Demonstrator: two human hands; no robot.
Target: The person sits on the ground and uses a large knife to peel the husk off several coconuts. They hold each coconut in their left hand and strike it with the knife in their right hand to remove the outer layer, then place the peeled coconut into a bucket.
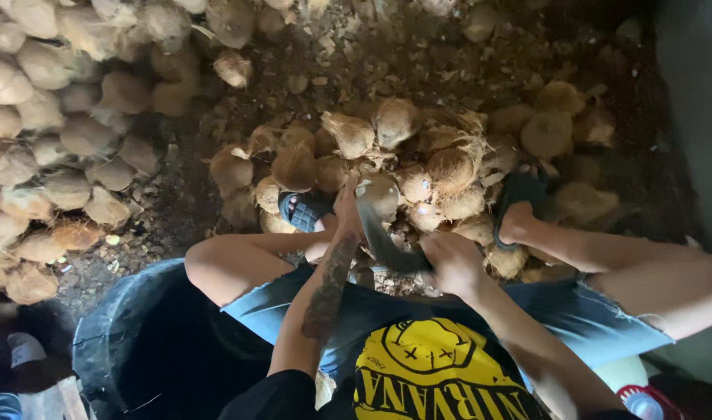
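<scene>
I sit with knees apart over a heap of husked brown coconuts (pixel 348 132). My left hand (pixel 347 211) grips a coconut (pixel 381 193) in front of me and steadies it. My right hand (pixel 452 263) is closed on the handle of a curved dark blade (pixel 383 243), whose tip rests against that coconut. My feet in dark sandals (pixel 303 208) rest among the coconuts on either side.
A big pile of pale coconuts (pixel 52 132) fills the left. A black bucket (pixel 115 327) stands by my left knee. Husk scraps litter the dark ground (pixel 418 54) beyond the heap. More coconuts (pixel 550 124) lie at the right.
</scene>
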